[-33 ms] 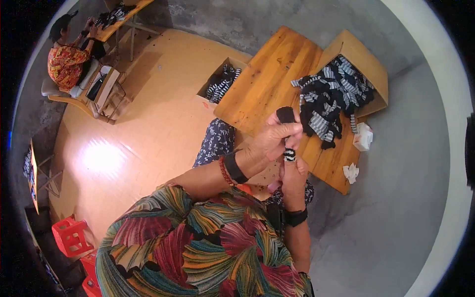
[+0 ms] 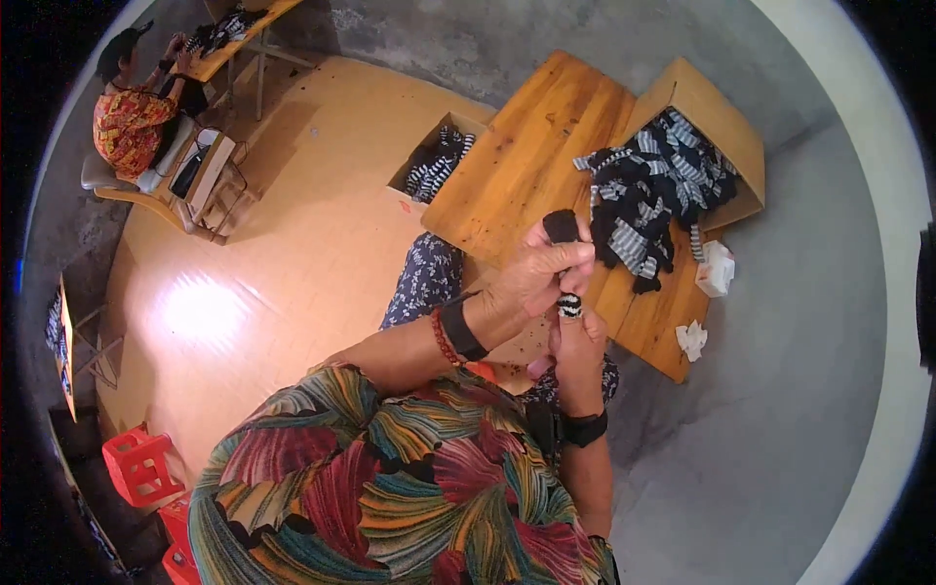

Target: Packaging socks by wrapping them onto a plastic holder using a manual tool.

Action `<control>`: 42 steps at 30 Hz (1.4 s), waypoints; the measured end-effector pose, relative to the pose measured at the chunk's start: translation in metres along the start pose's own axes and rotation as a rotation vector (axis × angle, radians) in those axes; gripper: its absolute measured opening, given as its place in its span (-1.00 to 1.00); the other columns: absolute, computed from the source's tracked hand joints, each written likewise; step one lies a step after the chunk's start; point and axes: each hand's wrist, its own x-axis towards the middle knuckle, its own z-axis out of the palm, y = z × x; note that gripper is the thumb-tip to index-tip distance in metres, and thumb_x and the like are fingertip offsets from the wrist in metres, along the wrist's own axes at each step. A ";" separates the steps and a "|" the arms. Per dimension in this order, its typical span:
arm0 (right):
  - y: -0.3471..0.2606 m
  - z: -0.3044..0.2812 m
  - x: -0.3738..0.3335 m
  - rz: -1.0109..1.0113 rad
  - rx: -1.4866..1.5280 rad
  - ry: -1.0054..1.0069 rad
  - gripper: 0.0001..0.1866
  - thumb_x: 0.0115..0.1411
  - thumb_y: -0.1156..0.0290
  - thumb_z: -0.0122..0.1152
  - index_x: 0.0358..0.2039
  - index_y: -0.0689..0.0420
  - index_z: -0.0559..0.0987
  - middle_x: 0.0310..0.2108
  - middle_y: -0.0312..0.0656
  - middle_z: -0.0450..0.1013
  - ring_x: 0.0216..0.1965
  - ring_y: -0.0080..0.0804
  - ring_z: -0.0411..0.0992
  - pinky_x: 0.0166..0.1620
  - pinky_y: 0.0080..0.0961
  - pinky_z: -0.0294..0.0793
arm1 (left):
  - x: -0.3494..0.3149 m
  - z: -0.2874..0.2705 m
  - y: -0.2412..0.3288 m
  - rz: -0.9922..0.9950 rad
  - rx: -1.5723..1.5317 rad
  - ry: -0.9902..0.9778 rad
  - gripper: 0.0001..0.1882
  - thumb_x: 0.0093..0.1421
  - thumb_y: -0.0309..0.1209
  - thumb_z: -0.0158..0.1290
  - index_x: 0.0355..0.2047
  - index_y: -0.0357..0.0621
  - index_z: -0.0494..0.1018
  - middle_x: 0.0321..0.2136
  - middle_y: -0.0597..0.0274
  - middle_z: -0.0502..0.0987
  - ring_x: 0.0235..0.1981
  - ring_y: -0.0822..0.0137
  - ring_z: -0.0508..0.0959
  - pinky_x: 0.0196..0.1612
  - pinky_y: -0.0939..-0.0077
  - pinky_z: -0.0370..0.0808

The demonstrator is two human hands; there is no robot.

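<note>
A small knitted piece (image 2: 561, 227), black at its upper end and striped black and white lower down, is stretched between my two hands in front of me. My left hand (image 2: 534, 276) pinches it with the thumb pressed across, and the black end sticks out above the fingers. Just below, my right hand (image 2: 580, 349) closes round the striped lower end; most of that end is hidden in the fingers. Whether it is a sock or a glove cannot be made out. Beyond the hands lies a heap of black and grey-striped knitted pieces (image 2: 639, 210) on the wooden table.
The heap spills from a cardboard box (image 2: 736, 146) tipped on the wooden table (image 2: 526, 146). A white packet (image 2: 716, 269) and crumpled tissue (image 2: 691, 341) lie rightward. Another box (image 2: 398, 182) holds striped pieces. Red stools (image 2: 141, 466) stand lower left; a seated person (image 2: 136, 122) works far left.
</note>
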 end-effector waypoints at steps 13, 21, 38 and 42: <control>-0.010 -0.005 -0.002 0.240 0.049 -0.091 -0.75 0.15 0.28 -0.08 -0.56 0.18 0.36 -0.78 -0.42 0.12 -0.76 -0.70 0.03 -0.68 -0.71 0.01 | 0.004 -0.009 0.022 -0.021 -0.071 -0.029 -0.81 0.11 -0.34 -0.05 -0.28 -0.11 0.30 -0.55 0.23 0.40 -0.62 0.39 0.37 -0.42 0.36 0.38; 0.007 -0.015 -0.005 -0.068 -0.310 0.025 -0.71 0.14 0.33 -0.05 -0.60 0.27 0.39 -0.68 -0.38 0.25 -0.58 -0.62 0.20 -0.49 -0.63 0.20 | 0.004 -0.004 0.013 0.017 -0.024 -0.024 -0.81 0.12 -0.32 -0.06 -0.29 -0.11 0.29 -0.59 0.28 0.38 -0.67 0.43 0.30 -0.48 0.44 0.35; 0.006 -0.007 0.002 0.243 0.119 -0.128 -0.75 0.15 0.24 -0.04 -0.56 0.12 0.37 -0.78 -0.48 0.12 -0.79 -0.76 0.01 -0.73 -0.77 -0.05 | -0.012 -0.027 -0.008 -0.047 0.149 0.061 -0.77 0.05 -0.44 0.00 -0.26 -0.15 0.27 -0.64 0.27 0.36 -0.67 0.42 0.36 -0.48 0.51 0.41; 0.007 -0.007 -0.001 0.251 0.112 -0.058 -0.73 0.14 0.21 -0.02 -0.59 0.10 0.34 -0.77 -0.49 0.11 -0.77 -0.77 0.02 -0.72 -0.76 -0.07 | 0.003 -0.019 0.018 -0.014 0.072 0.041 -0.76 0.08 -0.33 -0.02 -0.27 -0.16 0.28 -0.51 0.18 0.44 -0.54 0.31 0.45 -0.33 0.34 0.42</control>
